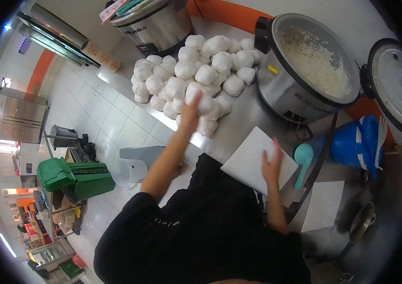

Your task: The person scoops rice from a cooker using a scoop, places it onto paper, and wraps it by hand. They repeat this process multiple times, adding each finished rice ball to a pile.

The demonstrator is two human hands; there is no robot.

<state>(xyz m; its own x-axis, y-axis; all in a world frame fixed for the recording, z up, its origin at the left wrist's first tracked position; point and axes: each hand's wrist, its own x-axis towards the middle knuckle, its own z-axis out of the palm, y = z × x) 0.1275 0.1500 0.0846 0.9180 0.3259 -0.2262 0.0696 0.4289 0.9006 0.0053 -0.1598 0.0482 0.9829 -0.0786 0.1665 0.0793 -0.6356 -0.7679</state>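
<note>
A big pile of round white paper-wrapped bundles point(175, 87) covers the left side of the steel counter. At the pile's near side, my left hand point(192, 111) has its fingers around one wrapped bundle point(204, 100), partly hiding it. Over a stack of white paper sheets point(243, 154) is my right hand point(272, 163), fingers apart and nothing in them. A turquoise scoop point(303, 158) lies just right of the paper. Behind it stands a large rice cooker point(286, 92), lid swung back, with white cooked rice point(321, 66) inside.
Another Miyako cooker point(163, 28) stands behind the pile. To the right are a blue bucket point(350, 144), a white sheet point(323, 206) and a metal pan point(362, 222). Left of the counter, a grey bin point(137, 158) and a green wheeled bin point(85, 180) stand on the tiled floor.
</note>
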